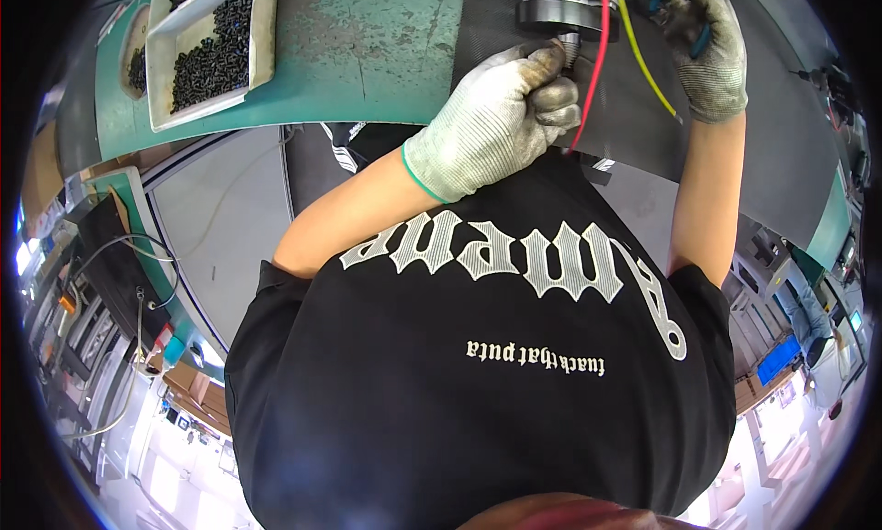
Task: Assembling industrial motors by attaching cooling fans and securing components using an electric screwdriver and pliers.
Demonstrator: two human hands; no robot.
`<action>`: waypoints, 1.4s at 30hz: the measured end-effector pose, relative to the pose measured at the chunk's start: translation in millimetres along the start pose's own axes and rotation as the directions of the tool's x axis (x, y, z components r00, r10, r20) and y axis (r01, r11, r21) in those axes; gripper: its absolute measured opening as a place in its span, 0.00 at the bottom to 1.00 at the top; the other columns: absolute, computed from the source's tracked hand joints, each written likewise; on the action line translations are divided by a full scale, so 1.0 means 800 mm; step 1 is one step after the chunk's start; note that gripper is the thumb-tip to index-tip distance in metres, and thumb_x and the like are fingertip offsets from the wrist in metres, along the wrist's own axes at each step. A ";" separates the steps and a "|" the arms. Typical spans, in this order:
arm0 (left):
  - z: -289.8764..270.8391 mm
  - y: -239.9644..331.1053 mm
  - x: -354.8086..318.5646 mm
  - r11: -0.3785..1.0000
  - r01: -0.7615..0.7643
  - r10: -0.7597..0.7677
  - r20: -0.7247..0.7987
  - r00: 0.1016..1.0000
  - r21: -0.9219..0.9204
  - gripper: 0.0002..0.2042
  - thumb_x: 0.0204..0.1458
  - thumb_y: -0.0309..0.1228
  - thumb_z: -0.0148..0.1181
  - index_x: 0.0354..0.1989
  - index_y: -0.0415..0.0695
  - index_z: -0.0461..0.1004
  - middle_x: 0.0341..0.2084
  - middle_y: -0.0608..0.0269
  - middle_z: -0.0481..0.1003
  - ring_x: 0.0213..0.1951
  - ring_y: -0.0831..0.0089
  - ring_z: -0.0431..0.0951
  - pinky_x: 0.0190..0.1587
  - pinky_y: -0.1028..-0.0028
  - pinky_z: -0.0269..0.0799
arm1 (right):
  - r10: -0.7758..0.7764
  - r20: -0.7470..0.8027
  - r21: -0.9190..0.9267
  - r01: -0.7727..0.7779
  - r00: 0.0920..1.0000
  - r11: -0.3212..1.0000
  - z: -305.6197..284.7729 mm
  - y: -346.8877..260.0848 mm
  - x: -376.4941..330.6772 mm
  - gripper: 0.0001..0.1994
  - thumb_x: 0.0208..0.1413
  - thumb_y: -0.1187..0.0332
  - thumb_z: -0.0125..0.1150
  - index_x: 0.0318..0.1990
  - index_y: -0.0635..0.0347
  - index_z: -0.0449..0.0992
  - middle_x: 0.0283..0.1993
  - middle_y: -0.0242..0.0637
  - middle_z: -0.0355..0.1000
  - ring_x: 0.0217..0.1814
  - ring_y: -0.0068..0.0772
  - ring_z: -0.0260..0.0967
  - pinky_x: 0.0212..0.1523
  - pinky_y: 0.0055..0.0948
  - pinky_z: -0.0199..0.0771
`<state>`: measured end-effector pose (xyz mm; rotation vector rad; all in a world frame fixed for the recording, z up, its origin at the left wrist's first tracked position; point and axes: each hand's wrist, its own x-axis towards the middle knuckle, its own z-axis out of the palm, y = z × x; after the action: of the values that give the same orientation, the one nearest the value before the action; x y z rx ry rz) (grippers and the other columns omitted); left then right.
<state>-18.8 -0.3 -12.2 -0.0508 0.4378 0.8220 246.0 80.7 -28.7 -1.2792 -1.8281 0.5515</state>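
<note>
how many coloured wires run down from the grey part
2: a red wire passing just right of the left hand, and a yellow wire further right, beside the right hand. More may be hidden behind the hands or grey part.

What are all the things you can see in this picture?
White trays: two, side by side, upper left on the workbench, holding small parts.
Small parts: a heap, black, inside the trays.
Workbench: one, worn green, across the top.
Mat: one, black, on the right of the workbench.
Metal part: one, grey, round, top centre on the mat.
Red wire: one, running down from the metal part.
Yellow wire: one, beside the red wire.
Shirt: one, black with pale print, centre.
Left hand: grey-white glove, fisted at the metal part.
Right hand: grey glove, holding a blue-handled tool.
</note>
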 end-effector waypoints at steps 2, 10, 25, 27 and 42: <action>0.000 0.000 0.001 0.998 -0.019 0.018 0.016 1.000 0.059 0.08 0.62 0.31 0.49 0.35 0.40 0.71 0.16 0.72 0.63 0.19 0.81 0.57 0.25 0.79 0.57 | 0.031 -0.007 0.071 -0.030 1.000 0.997 0.006 -0.003 -0.001 0.13 0.49 0.80 0.57 0.45 0.64 0.74 0.39 0.38 0.73 0.40 0.32 0.71 0.41 0.30 0.73; 0.034 0.075 -0.017 -0.056 0.005 0.387 0.017 0.922 0.998 0.13 0.55 0.33 0.55 0.43 0.38 0.75 0.28 0.47 0.77 0.27 0.68 0.79 0.28 0.71 0.73 | 0.116 -0.032 0.348 -0.097 0.993 0.932 0.004 -0.004 0.005 0.12 0.53 0.75 0.56 0.45 0.67 0.73 0.40 0.37 0.74 0.43 0.29 0.72 0.44 0.28 0.73; 0.128 0.134 0.151 -0.355 -0.149 0.704 0.369 0.607 0.923 0.34 0.48 0.56 0.61 0.48 0.32 0.70 0.40 0.41 0.76 0.45 0.52 0.78 0.51 0.63 0.70 | 0.361 0.320 0.929 -0.365 0.876 0.063 0.005 -0.026 0.051 0.17 0.52 0.67 0.55 0.50 0.62 0.71 0.37 0.41 0.76 0.35 0.35 0.75 0.37 0.31 0.75; 0.177 0.107 0.084 -0.349 -0.393 0.608 0.525 0.596 0.851 0.34 0.46 0.50 0.66 0.51 0.31 0.67 0.42 0.39 0.75 0.46 0.50 0.77 0.51 0.62 0.71 | 0.288 0.162 0.976 -0.196 0.944 0.092 -0.015 -0.084 0.034 0.20 0.52 0.66 0.55 0.53 0.63 0.68 0.45 0.45 0.73 0.43 0.38 0.73 0.45 0.35 0.73; 0.180 0.081 0.028 -0.269 -0.927 0.034 0.965 0.261 0.261 0.42 0.29 0.34 0.81 0.55 0.34 0.63 0.48 0.46 0.70 0.49 0.59 0.74 0.51 0.64 0.70 | 0.135 0.193 -0.552 -0.006 0.972 0.834 -0.155 -0.298 0.030 0.26 0.40 0.78 0.52 0.53 0.67 0.74 0.48 0.42 0.69 0.49 0.35 0.68 0.53 0.31 0.67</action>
<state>-0.2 90.4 118.2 2.0712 0.1172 1.3321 210.4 -2.2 225.4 -1.7264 -2.2352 0.2095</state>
